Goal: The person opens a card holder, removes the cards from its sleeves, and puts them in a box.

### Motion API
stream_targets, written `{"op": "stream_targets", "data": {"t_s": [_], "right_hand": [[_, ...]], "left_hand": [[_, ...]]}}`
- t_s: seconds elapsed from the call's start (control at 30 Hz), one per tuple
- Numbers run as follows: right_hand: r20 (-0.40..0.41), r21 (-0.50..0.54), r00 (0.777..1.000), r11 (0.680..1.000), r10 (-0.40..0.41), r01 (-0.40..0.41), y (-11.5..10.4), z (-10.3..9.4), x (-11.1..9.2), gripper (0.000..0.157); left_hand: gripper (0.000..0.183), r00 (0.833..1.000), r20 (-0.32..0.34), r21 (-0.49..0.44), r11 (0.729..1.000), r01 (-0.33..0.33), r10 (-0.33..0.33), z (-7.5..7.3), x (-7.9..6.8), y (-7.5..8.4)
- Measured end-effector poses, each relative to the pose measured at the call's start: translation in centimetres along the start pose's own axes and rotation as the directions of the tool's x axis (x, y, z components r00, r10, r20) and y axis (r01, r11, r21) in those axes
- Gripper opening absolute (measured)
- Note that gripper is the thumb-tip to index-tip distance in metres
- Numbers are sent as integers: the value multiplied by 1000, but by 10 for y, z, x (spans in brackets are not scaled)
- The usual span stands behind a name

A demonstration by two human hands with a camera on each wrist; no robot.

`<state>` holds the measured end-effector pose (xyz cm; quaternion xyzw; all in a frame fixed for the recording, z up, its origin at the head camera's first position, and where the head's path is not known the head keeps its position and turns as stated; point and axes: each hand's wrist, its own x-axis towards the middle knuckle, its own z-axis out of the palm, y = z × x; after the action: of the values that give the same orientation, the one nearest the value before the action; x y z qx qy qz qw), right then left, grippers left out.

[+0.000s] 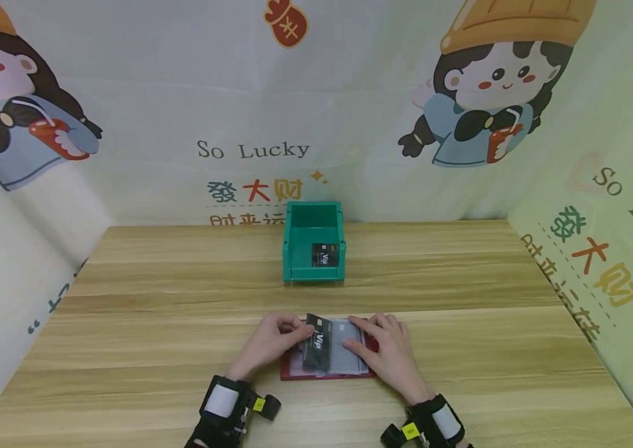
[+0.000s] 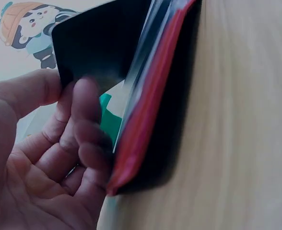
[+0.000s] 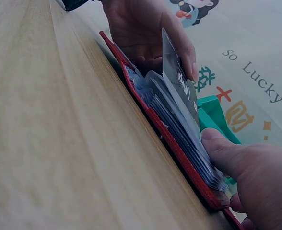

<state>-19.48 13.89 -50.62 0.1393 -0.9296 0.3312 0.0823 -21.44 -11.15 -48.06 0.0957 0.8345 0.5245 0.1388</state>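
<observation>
A red card holder [image 1: 305,377] lies spread on the table, its stack of clear sleeves [image 1: 345,348] showing. My left hand [image 1: 271,341] pinches a black card marked "Vip" [image 1: 316,350] between thumb and fingers at its left edge. The card stands tilted over the sleeves, as the black card [image 3: 179,81] also does in the right wrist view. At the holder's right side my right hand [image 1: 391,354] grips it, thumb [image 3: 222,146] on the sleeves and fingertips at the red cover's edge. Part of the left palm is hidden behind the holder in that view.
Beyond the holder stands a green open bin [image 1: 286,249] with another black "Vip" card [image 1: 325,255] inside. The wooden table [image 1: 154,311] meets printed cloth walls [image 1: 372,112] at the back and sides. Each wrist wears a black camera strap.
</observation>
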Motion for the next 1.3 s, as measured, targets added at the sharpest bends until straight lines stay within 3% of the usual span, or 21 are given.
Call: {"op": "stream_targets", "data": {"t_s": [0.37, 0.47, 0.57, 0.67, 0.8, 0.9, 1.03, 1.17, 1.3], "right_hand": [[-31, -25, 999, 999, -31, 30, 2, -2, 1, 42], [-33, -31, 999, 999, -33, 32, 2, -2, 1, 43], [-19, -31, 1000, 999, -24, 23, 3, -1, 1, 43], [-5, -24, 1000, 1000, -9, 9, 3, -1, 0, 44], [-4, -13, 1000, 1000, -7, 7, 3, -1, -1, 43], [-8, -15, 1000, 1000, -11, 11, 3, -1, -2, 43], [-5, -16, 1000, 1000, -9, 8, 3, -1, -1, 44], [-9, -11, 1000, 1000, -16, 16, 3, 1, -1, 44], [-19, -10, 999, 1000, -27, 27, 4, 1, -1, 44]], "left_hand": [[23, 1000, -6, -24, 1000, 11, -11, -17, 4, 10], [25, 999, -44, -32, 999, -3, 1, -21, 8, 16], [24, 992, -128, -36, 999, -12, 8, -22, 13, 23], [22, 970, -243, -37, 999, -31, 21, -21, 19, 30], [20, 921, -382, -18, 996, -90, 76, -20, 27, 41], [22, 887, -448, 12, 993, -122, 114, -20, 34, 48], [30, 858, -487, 88, 987, -137, 162, -20, 44, 56], [36, 845, -494, 164, 976, -144, 208, -19, 56, 61], [26, 836, -492, 219, 964, -151, 243, -17, 68, 64]]}}
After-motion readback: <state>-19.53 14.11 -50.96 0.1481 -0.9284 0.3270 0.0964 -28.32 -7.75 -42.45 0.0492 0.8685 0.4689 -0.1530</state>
